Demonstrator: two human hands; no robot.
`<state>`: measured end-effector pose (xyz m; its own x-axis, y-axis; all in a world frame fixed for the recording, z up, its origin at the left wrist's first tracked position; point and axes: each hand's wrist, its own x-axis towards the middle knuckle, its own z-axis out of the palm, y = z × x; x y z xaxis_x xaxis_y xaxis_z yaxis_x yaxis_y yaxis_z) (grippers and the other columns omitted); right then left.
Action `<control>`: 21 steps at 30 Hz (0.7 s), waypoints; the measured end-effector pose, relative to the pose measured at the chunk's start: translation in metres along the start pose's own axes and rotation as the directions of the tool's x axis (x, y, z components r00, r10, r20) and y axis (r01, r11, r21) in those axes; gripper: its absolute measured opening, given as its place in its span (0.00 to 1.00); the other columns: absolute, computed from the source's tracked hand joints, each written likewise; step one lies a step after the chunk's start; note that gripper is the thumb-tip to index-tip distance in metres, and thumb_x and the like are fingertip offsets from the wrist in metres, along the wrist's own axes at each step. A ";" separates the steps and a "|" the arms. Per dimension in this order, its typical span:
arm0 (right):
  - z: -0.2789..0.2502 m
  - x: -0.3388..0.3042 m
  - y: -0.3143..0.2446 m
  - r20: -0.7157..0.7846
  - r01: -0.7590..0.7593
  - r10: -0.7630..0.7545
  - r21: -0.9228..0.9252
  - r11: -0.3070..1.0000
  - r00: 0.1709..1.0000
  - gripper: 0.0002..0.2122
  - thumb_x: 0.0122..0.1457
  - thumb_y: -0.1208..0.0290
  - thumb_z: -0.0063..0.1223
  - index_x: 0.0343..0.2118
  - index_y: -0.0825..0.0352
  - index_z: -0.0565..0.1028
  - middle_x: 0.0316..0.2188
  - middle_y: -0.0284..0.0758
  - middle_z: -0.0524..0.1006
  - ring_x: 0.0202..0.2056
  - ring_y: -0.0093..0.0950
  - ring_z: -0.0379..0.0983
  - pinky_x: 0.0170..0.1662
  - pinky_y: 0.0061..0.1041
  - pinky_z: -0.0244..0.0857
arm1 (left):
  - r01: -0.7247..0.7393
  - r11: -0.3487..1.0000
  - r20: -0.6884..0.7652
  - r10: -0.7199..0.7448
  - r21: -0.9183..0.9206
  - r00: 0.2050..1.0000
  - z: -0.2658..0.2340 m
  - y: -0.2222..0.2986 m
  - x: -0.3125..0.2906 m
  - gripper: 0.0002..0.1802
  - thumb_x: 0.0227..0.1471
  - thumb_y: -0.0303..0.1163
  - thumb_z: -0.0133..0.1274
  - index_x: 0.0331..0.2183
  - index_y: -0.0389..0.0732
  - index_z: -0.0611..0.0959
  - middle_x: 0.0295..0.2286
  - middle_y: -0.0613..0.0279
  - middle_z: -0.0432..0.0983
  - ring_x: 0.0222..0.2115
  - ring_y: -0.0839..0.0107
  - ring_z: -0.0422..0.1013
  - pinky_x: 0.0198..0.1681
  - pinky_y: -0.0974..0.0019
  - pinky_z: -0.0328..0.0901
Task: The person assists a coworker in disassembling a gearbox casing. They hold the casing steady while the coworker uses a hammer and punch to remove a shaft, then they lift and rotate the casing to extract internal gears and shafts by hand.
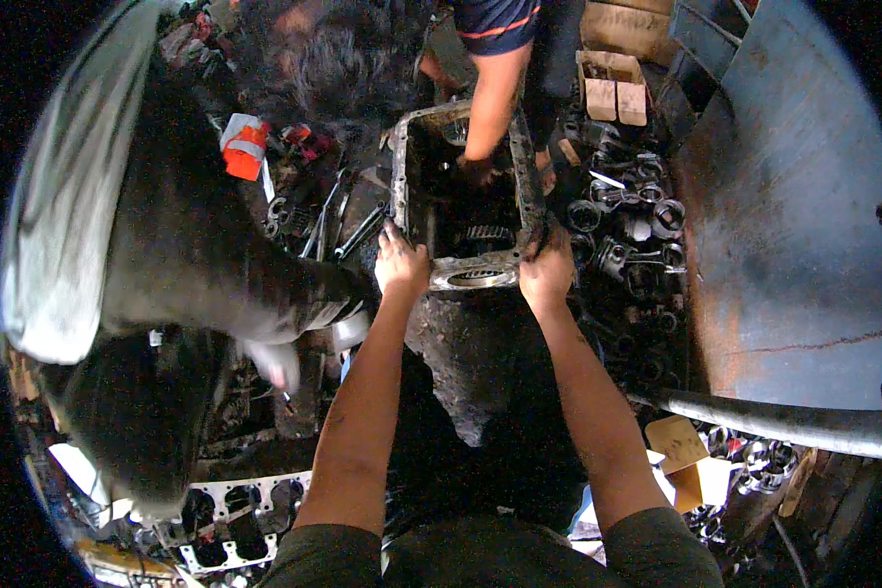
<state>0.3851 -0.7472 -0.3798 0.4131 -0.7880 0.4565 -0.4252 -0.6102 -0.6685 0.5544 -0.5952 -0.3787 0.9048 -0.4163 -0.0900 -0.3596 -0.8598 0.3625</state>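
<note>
A greasy, open metal gearbox housing rests in front of me, its rectangular rim lined with bolt holes. My left hand is closed on its near left corner, and my right hand grips the near right corner. Between my hands, the near wall has a round opening with a bright metal ring. Inside the dark cavity a toothed gear shows. A co-worker's arm reaches down into the far part of the housing, and that hand is mostly hidden in shadow.
Several pistons with connecting rods lie to the right, beside a rusty metal sheet. A cardboard box stands far right. Another person's bent leg is close on the left, near some wrenches. A gasket-like plate lies lower left.
</note>
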 end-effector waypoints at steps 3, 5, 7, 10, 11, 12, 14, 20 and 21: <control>0.001 -0.001 -0.001 0.002 -0.007 0.008 -0.116 0.993 1.000 0.18 0.51 0.69 0.49 0.45 0.72 0.68 0.38 0.53 0.71 0.40 0.52 0.68 0.43 0.45 0.65 | -0.043 0.999 -0.057 0.044 0.011 0.997 0.006 -0.004 0.000 0.44 0.49 0.43 0.49 0.60 0.32 0.51 0.55 0.37 0.57 0.51 0.48 0.64 0.54 0.58 0.60; 0.002 -0.003 -0.004 0.023 -0.034 0.037 -0.105 0.994 0.999 0.18 0.52 0.69 0.49 0.45 0.73 0.68 0.38 0.53 0.71 0.40 0.52 0.69 0.43 0.44 0.65 | -0.094 0.993 -0.080 0.099 0.068 0.992 0.006 -0.009 0.001 0.43 0.48 0.42 0.49 0.59 0.32 0.52 0.53 0.37 0.59 0.49 0.47 0.65 0.52 0.57 0.62; 0.002 -0.006 -0.007 0.005 -0.049 0.050 -0.124 0.991 0.999 0.18 0.53 0.68 0.48 0.45 0.74 0.67 0.38 0.53 0.71 0.39 0.51 0.69 0.42 0.44 0.65 | -0.090 0.995 -0.080 0.092 0.038 0.992 0.007 -0.011 0.000 0.43 0.48 0.41 0.50 0.59 0.31 0.53 0.51 0.37 0.61 0.47 0.46 0.67 0.50 0.55 0.63; 0.001 -0.012 -0.012 0.040 -0.041 0.047 -0.131 0.991 0.998 0.16 0.55 0.69 0.47 0.43 0.73 0.67 0.38 0.53 0.71 0.39 0.51 0.69 0.40 0.44 0.66 | -0.070 0.994 -0.146 0.057 -0.081 0.988 0.007 -0.016 -0.008 0.42 0.46 0.39 0.51 0.58 0.31 0.55 0.47 0.37 0.64 0.43 0.44 0.68 0.46 0.53 0.65; 0.001 -0.016 -0.014 0.052 -0.039 0.046 -0.132 0.991 0.998 0.16 0.55 0.68 0.48 0.44 0.73 0.67 0.38 0.53 0.71 0.39 0.51 0.69 0.40 0.44 0.66 | -0.056 0.994 -0.131 0.044 -0.092 0.990 0.007 -0.019 -0.009 0.42 0.46 0.39 0.52 0.58 0.32 0.55 0.48 0.37 0.64 0.44 0.44 0.68 0.46 0.53 0.65; 0.000 -0.020 -0.016 0.071 -0.029 0.039 -0.137 0.990 0.997 0.16 0.55 0.68 0.48 0.44 0.73 0.67 0.38 0.52 0.71 0.39 0.51 0.69 0.39 0.44 0.66 | -0.040 0.995 -0.118 0.028 -0.094 0.993 0.007 -0.022 -0.012 0.42 0.46 0.38 0.52 0.58 0.32 0.55 0.48 0.37 0.64 0.44 0.45 0.68 0.46 0.53 0.65; 0.000 -0.029 -0.021 0.053 0.000 0.008 -0.143 0.990 0.999 0.16 0.56 0.67 0.48 0.44 0.73 0.67 0.39 0.52 0.71 0.39 0.50 0.70 0.39 0.43 0.67 | 0.005 0.993 -0.089 -0.015 -0.116 0.996 0.009 -0.030 -0.017 0.42 0.45 0.37 0.53 0.58 0.33 0.55 0.48 0.39 0.64 0.44 0.45 0.68 0.46 0.53 0.65; -0.005 -0.048 -0.023 -0.004 -0.008 0.007 -0.159 0.987 1.000 0.16 0.58 0.67 0.45 0.44 0.74 0.68 0.38 0.53 0.72 0.39 0.50 0.70 0.41 0.44 0.66 | -0.150 0.988 -0.212 0.138 -0.039 0.967 0.019 -0.044 -0.037 0.44 0.45 0.36 0.53 0.59 0.31 0.52 0.50 0.34 0.61 0.47 0.41 0.65 0.50 0.54 0.63; -0.007 -0.047 -0.019 -0.011 -0.020 0.018 -0.123 0.992 1.000 0.15 0.58 0.67 0.44 0.44 0.73 0.68 0.38 0.53 0.72 0.40 0.50 0.69 0.42 0.44 0.66 | -0.084 0.988 -0.197 0.057 -0.131 0.979 0.022 -0.039 -0.041 0.44 0.45 0.36 0.53 0.59 0.30 0.52 0.49 0.34 0.61 0.46 0.41 0.65 0.50 0.54 0.63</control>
<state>0.3684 -0.6991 -0.3848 0.3966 -0.8000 0.4503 -0.5289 -0.6001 -0.6002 0.5259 -0.5512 -0.4098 0.9101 -0.3982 0.1148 -0.4009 -0.7758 0.4873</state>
